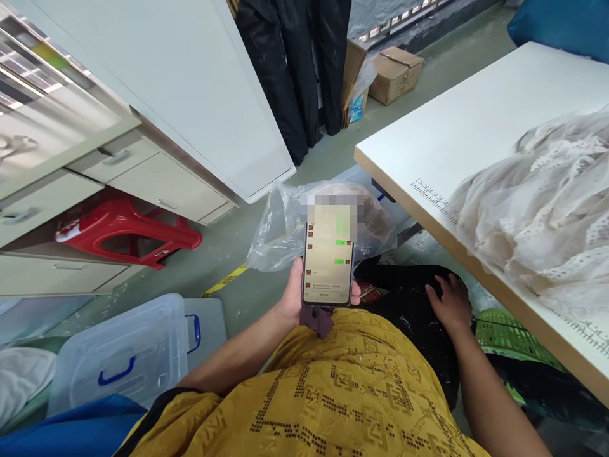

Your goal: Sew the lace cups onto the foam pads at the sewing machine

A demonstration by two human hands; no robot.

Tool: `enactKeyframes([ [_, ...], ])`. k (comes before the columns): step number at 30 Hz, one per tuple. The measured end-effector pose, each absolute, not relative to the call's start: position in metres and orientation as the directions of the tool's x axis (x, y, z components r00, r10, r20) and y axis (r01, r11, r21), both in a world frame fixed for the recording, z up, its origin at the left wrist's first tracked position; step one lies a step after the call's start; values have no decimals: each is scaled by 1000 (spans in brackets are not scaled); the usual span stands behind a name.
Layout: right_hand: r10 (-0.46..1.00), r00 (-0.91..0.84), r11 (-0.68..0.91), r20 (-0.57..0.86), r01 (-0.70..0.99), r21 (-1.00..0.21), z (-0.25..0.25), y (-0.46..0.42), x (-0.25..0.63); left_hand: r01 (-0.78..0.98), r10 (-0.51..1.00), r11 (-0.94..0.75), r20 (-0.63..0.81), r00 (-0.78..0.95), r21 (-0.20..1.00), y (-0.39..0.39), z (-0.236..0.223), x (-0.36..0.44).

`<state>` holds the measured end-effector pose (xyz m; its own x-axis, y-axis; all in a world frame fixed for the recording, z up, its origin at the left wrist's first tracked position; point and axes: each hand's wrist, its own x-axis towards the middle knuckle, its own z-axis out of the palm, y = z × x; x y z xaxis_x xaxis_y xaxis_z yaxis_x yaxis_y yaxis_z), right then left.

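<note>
My left hand (290,295) is wrapped round a smartphone (327,266), held upright in front of my yellow shirt. Its lit screen shows a chat with green message bubbles, and the top part is blurred out. A dark purple cloth (318,320) hangs just below the phone. My right hand (450,301) rests on my black trousers at the thigh, fingers spread, holding nothing. Behind the phone lies a clear plastic bag (276,225); what is in it is hard to make out.
To the right, a white table (428,120) with printed rulers bears a heap of white lace fabric (552,197). On the left are a red stool (128,231), drawers (166,181) and a clear plastic box (124,343). A green basket (509,330) sits under the table; a cardboard box (392,76) stands farther back.
</note>
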<state>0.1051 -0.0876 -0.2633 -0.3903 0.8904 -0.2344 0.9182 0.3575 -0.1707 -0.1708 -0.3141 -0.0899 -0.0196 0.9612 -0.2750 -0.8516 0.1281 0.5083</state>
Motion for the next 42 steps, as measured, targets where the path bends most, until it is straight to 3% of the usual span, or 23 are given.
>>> enactKeyframes([
  [31, 887, -420, 388, -192, 903, -184, -274, -85, 112, -870, 972, 83, -232, -37, 487, -312, -89, -169],
  [42, 891, -413, 380, -186, 905, -190, -279, -85, 114, -844, 970, 77, -236, -60, 531, -314, -91, -168],
])
